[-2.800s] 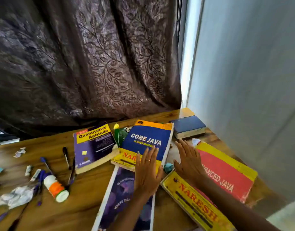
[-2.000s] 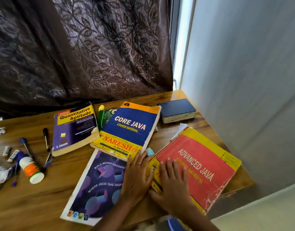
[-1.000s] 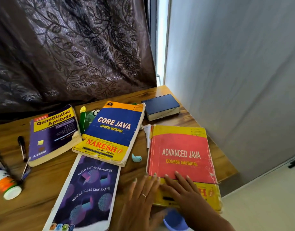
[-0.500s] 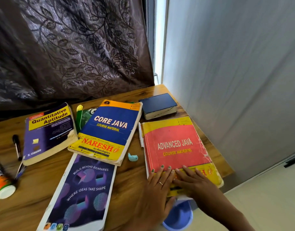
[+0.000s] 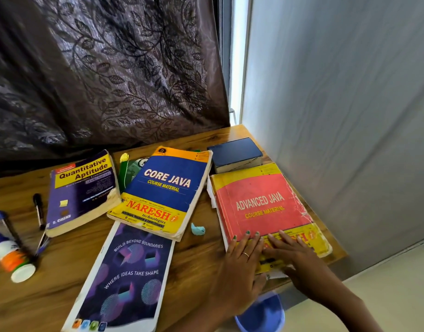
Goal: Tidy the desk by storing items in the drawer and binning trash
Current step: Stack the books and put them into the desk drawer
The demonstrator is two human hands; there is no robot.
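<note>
My left hand (image 5: 239,267) and my right hand (image 5: 295,257) lie flat, side by side, on the near end of the red and yellow "Advanced Java" book (image 5: 261,204). The fingers are spread and nothing is gripped. That book lies along the right edge of the wooden desk (image 5: 194,259), its far end touching a small dark blue book (image 5: 235,152). A crumpled teal scrap (image 5: 197,229) sits on the wood just left of it. A blue bin (image 5: 261,312) shows below the desk's near edge, partly hidden by my arms.
Left of my hands lie the "Core Java" book (image 5: 168,185), a purple booklet (image 5: 127,276), the "Quantitative Aptitude" book (image 5: 81,188) and a green packet (image 5: 130,168). Pens (image 5: 38,209) and an orange and white bottle (image 5: 13,257) are at far left. Curtain behind, wall right.
Both hands have slid and turned the "Advanced Java" book from a slant to straight along the desk's right edge, up against the dark blue book. The teal scrap is now uncovered.
</note>
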